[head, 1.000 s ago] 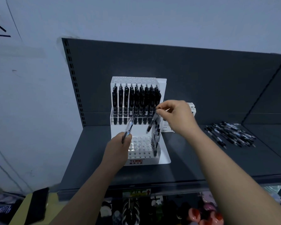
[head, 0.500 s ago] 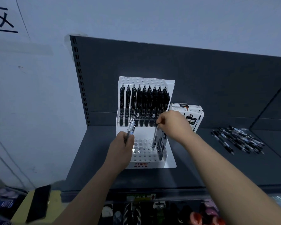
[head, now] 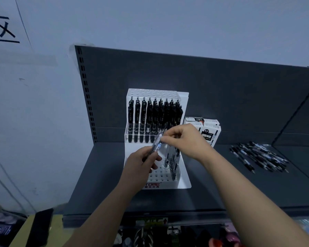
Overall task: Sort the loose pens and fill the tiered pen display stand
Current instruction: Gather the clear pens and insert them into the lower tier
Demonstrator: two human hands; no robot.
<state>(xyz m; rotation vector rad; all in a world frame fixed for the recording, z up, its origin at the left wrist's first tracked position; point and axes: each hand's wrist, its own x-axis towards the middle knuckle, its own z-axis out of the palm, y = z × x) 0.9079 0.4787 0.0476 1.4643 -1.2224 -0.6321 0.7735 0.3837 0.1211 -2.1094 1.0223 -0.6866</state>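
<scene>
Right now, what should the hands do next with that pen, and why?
Probably the right hand should take the pen from the left hand and lower it into an empty hole in the lower tier, next to the pens standing there; both hands hold it, and most holes are bare.

Setting: stationery shop | seen: dark metal shelf (head: 112,186) with slotted upright (head: 86,97), branded pen display stand (head: 151,93), boxed pens (head: 210,133) beside it, label (head: 150,221) on shelf edge
</scene>
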